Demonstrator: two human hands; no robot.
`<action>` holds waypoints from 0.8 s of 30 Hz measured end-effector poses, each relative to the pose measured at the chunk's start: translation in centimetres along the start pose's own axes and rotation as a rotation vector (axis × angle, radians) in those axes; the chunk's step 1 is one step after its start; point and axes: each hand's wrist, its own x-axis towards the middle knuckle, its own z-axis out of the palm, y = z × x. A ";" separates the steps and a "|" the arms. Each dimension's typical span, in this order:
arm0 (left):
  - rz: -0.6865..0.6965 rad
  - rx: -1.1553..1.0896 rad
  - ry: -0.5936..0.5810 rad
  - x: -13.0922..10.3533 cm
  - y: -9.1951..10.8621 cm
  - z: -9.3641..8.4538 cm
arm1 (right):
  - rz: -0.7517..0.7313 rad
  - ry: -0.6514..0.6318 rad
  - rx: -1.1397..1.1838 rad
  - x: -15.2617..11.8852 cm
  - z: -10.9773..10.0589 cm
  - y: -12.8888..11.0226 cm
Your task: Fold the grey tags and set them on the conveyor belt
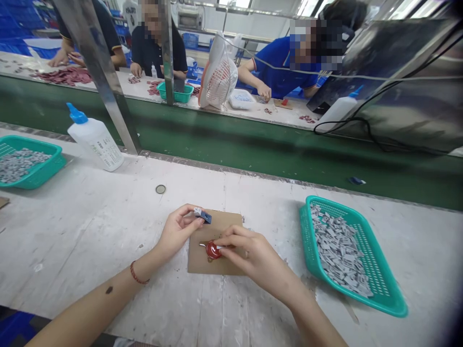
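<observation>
Between the thumb and fingers of my left hand is a small dark blue part with a grey piece at its end, held above the cardboard's upper left corner. My right hand pinches a small pale piece at the right side of a round red part. That red part, glossy and with a thin metal tip pointing left, lies on a brown cardboard sheet.
A green basket of grey pieces stands right, another green basket far left. Near it are a white bottle with blue cap and a bottle cap. Behind the green divider, people work around a fan.
</observation>
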 end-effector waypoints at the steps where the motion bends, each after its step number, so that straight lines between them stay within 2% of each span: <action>1: -0.008 0.004 -0.003 0.0 0.0 0.0 | 0.008 0.019 0.043 0.0 -0.2 0.0; 7: -0.032 -0.007 -0.042 -0.3 0.2 0.3 | 0.180 0.147 0.476 0.6 -1.1 1.4; 11: -0.028 -0.026 -0.065 -0.5 0.3 0.7 | 0.279 0.232 0.625 1.1 -0.8 2.6; 17: -0.028 -0.063 -0.108 -0.8 -0.3 1.0 | 0.179 0.298 0.678 1.7 0.2 2.4; 21: -0.043 -0.018 -0.124 -1.0 -0.6 1.1 | 0.070 0.350 0.583 1.8 0.8 2.0; 24: -0.045 0.020 -0.120 -1.1 -0.5 1.2 | 0.014 0.337 0.480 1.9 1.2 2.0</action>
